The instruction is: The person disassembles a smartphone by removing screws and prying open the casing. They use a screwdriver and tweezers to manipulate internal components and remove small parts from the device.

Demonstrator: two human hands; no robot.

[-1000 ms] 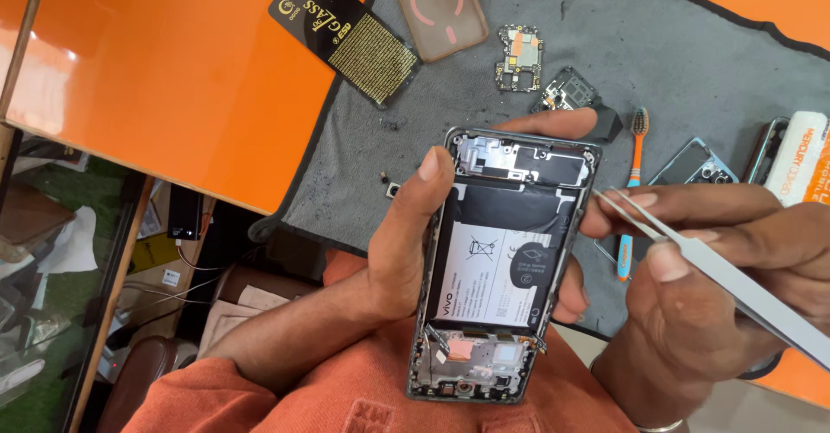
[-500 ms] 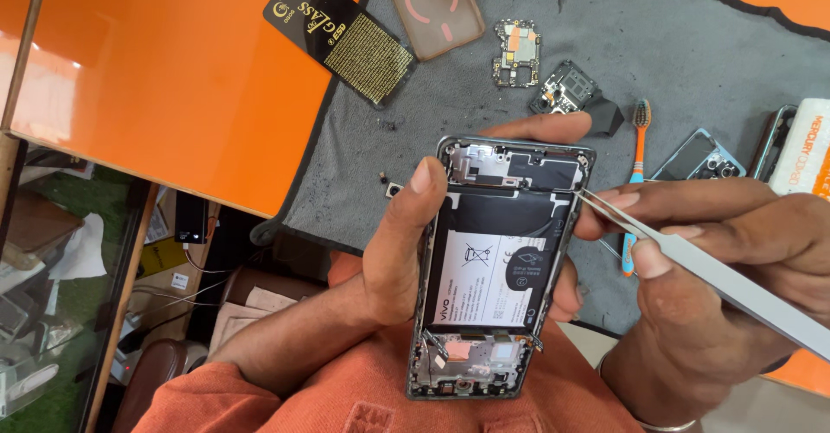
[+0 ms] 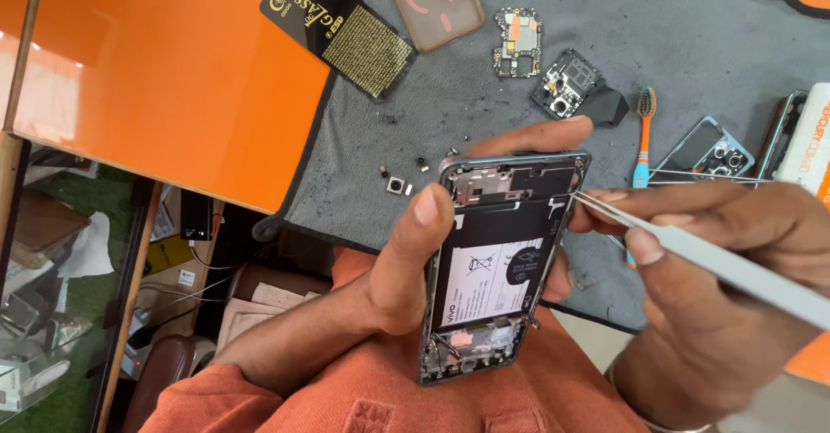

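- Orange worktop (image 3: 164,79) fills the upper left of the frame, a grey work mat (image 3: 484,96) spread across the upper middle and right.
- The opened smartphone (image 3: 501,269), back cover off and battery (image 3: 493,282) showing, stands tilted at centre frame over the person's lap.
- The left hand (image 3: 406,269) grips the phone from the left edge, thumb laid across its upper part, fingertips curling round the top and right side.
- The right hand (image 3: 718,277), lower right, pinches metal tweezers (image 3: 692,256) between thumb and fingers; the tips meet the phone's upper right edge.
- A black-and-gold glass-protector packet (image 3: 337,18) lies at the top, straddling worktop and mat.
- A translucent phone case (image 3: 432,1) sits beside it, top centre.
- An orange toothbrush (image 3: 644,135) lies on the mat, right of centre.
- A circuit board (image 3: 517,42) and camera module (image 3: 571,83) rest above the phone.
- Loose screws (image 3: 424,165) dot the mat just left of the phone's top.
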